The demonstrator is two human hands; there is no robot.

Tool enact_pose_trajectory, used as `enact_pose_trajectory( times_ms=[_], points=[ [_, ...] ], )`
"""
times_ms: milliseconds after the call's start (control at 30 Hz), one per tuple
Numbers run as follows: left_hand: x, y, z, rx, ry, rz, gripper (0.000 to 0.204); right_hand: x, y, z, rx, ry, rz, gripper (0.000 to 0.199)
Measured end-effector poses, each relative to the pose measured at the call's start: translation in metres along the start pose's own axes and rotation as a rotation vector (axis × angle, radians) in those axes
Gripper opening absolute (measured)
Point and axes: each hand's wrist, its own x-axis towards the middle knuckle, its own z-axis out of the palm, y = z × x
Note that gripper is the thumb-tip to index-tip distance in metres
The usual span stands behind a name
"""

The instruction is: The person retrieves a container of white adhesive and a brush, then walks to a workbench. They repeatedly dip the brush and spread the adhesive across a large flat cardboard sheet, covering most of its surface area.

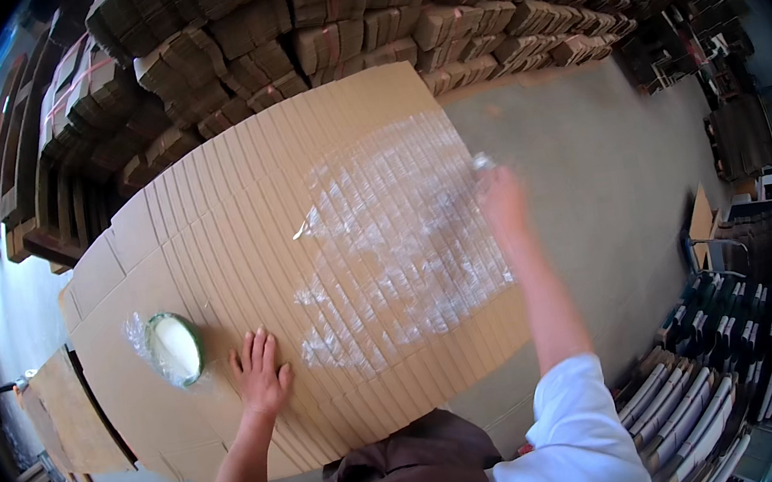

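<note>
While the left hand (259, 372) lies flat on the near edge of the fanned cardboard sheets (240, 230), fingers spread apart and holding nothing, the right hand (503, 203) reaches farther out over the sheets, blurred. Something small and pale shows at its fingertips, perhaps a brush or rag, but I cannot tell what it is or whether the fingers are clamped on it. Just left of the left hand sits a round green bowl (176, 349) of white paste on a bit of clear film. The overlapped sheets cover the bench (580, 169), and a wide whitish, wet-looking smear (396, 240) covers their middle and right part. By the look of it, roughly half the exposed strips are coated; the left part and the far end remain bare. Beyond, stacks of folded cartons (331, 26) pile up, bent by the lens. The person's torso is cut off at the lower edge.
</note>
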Motion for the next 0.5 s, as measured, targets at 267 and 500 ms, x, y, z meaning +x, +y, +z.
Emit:
enact_pose_trajectory(
  times_ms=[267,500],
  points=[
    [0.002,0.003,0.004,-0.019,0.025,0.019,0.065,0.015,0.036,-0.009,0.011,0.036,0.026,0.027],
    [0.001,0.002,0.003,-0.011,0.02,0.029,0.065,-0.008,0.05,0.002,-0.329,0.093,-0.42,0.023]
  ],
)
